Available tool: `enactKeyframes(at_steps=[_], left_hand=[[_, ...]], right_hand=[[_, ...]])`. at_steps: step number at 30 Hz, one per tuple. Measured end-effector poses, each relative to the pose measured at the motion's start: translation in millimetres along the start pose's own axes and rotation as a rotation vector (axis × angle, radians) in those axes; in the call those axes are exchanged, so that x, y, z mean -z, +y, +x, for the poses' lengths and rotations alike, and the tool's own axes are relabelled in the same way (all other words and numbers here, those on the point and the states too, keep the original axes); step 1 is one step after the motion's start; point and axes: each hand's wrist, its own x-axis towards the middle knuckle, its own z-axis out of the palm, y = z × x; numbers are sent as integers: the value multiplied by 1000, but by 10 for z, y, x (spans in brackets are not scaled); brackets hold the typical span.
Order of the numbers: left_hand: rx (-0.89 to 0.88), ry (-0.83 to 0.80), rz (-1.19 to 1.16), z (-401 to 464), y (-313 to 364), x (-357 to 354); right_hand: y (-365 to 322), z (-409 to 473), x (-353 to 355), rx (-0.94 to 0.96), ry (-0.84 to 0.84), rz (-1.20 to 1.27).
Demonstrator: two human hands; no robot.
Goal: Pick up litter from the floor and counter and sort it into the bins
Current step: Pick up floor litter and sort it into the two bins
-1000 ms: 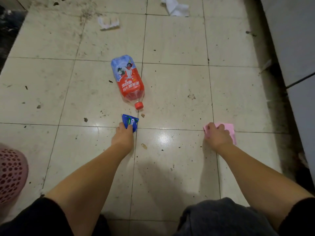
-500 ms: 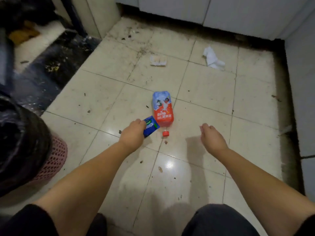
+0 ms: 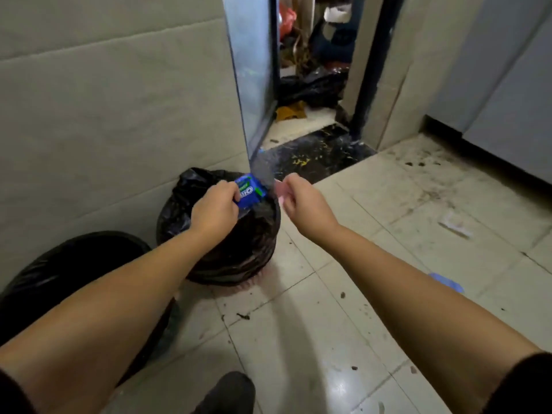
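The blue Oreo wrapper (image 3: 248, 191) is pinched in my left hand (image 3: 215, 209), fingers clamped on it above the open mouth of the far bin (image 3: 215, 258) lined with a black bag. My right hand (image 3: 301, 201) is curled around a bit of pink paper (image 3: 280, 189), just beside that bin's rim. A second black-lined bin (image 3: 59, 264) sits under my left forearm on the dirty tiled floor (image 3: 343, 309).
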Motion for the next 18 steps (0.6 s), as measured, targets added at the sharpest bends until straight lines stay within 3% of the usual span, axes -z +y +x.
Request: enactKeyframes(at_steps=[6, 13, 15, 18], left_hand=[[210, -265, 138, 116, -925, -260], [185, -619, 301, 190, -1118, -856], [136, -637, 309, 204, -1068, -870], [74, -580, 323, 256, -952, -663]], right_hand=[[-223, 508, -1135, 106, -313, -245], [24, 626, -1684, -161, -698, -436], [31, 607, -1638, -170, -719, -464], [1, 635, -1409, -106, -549, -468]])
